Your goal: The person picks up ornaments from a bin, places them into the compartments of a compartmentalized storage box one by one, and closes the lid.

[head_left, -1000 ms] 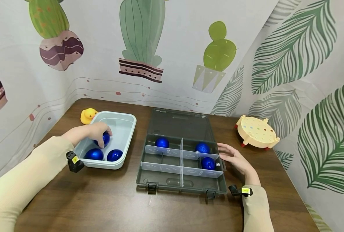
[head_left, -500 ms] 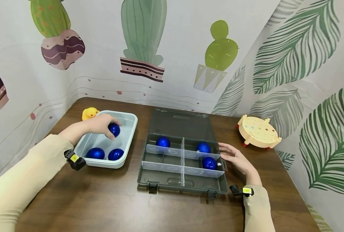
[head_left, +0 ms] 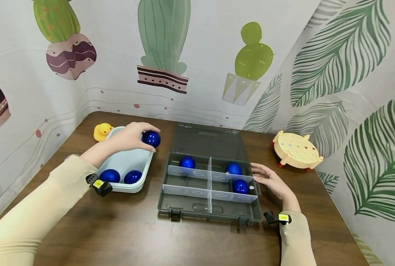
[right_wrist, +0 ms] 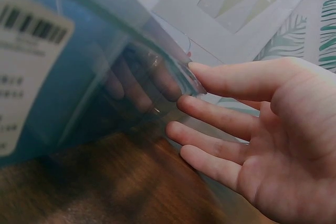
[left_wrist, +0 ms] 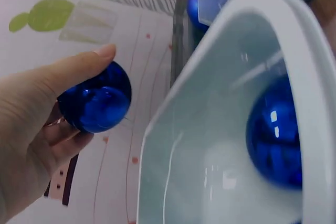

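Note:
My left hand [head_left: 130,138] grips a shiny blue bauble [head_left: 151,139] between thumb and fingers, above the far right rim of the pale blue tub [head_left: 147,164]. Two more blue baubles lie in the tub's near end, a left one [head_left: 109,176] and a right one [head_left: 132,177]. My right hand [head_left: 273,184] touches the right side of the grey divided box [head_left: 208,218], fingers mostly straight with fingertips at its wall. In the box, a matte bauble [head_left: 187,162] sits back left, a glittery bauble [head_left: 234,168] back right, and a glossy bauble [head_left: 240,186] middle right.
The box's see-through lid [head_left: 207,142] lies folded back toward the wall. A yellow rubber duck [head_left: 102,132] stands behind the tub's left corner. At the back right is a cream toy stool [head_left: 296,150] with red feet. Clear dividers [head_left: 187,191] split the box.
My left hand has lifted the bauble out of the tub and carried it right, to above the tub's far right rim. The right hand stays at the box's side.

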Demonstrator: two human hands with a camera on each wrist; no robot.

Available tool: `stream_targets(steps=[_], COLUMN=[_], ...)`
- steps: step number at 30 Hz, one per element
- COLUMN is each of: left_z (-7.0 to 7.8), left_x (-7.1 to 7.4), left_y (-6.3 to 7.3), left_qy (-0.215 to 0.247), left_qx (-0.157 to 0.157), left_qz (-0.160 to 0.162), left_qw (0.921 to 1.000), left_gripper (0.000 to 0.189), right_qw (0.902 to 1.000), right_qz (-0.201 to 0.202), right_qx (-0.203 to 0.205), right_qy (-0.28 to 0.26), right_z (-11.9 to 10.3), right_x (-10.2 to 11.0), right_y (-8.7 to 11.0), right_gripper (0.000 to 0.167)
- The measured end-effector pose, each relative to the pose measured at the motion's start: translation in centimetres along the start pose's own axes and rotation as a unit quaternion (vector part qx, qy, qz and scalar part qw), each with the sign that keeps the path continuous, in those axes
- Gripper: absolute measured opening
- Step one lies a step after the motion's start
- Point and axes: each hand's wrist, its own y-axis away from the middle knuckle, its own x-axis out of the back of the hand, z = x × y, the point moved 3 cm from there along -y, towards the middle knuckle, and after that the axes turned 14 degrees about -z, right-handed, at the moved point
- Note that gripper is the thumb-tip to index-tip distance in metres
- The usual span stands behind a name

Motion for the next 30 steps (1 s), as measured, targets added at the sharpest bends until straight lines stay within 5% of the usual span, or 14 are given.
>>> stream_targets(steps=[15, 22, 30], left_z=[6.5, 9.0, 11.8], left_x=[-3.1, -5.2, -7.8], left_y=[-4.7, -7.0, -9.1], left_qy=[0.036, 0.066, 0.095], left_qx=[-0.104, -0.137, -0.212], left_qz=[0.051, 0.019, -0.019], left_qw=[0.9926, 0.9882, 0.9724], left_gripper=[0.063, 0.064, 0.062], right_qw=[1.0, 1.0, 1.0], right_qz=[0.0, 0.001, 0.003], right_qx=[-0.007, -0.009, -0.007], right_qy=[-0.001, -0.003, -0.001], right_z=[0.0, 0.1, 0.1], right_x=[0.0, 0.0, 0.1], right_y=[0.0, 0.0, 0.0], right_gripper=[0.056, 0.056, 0.055])
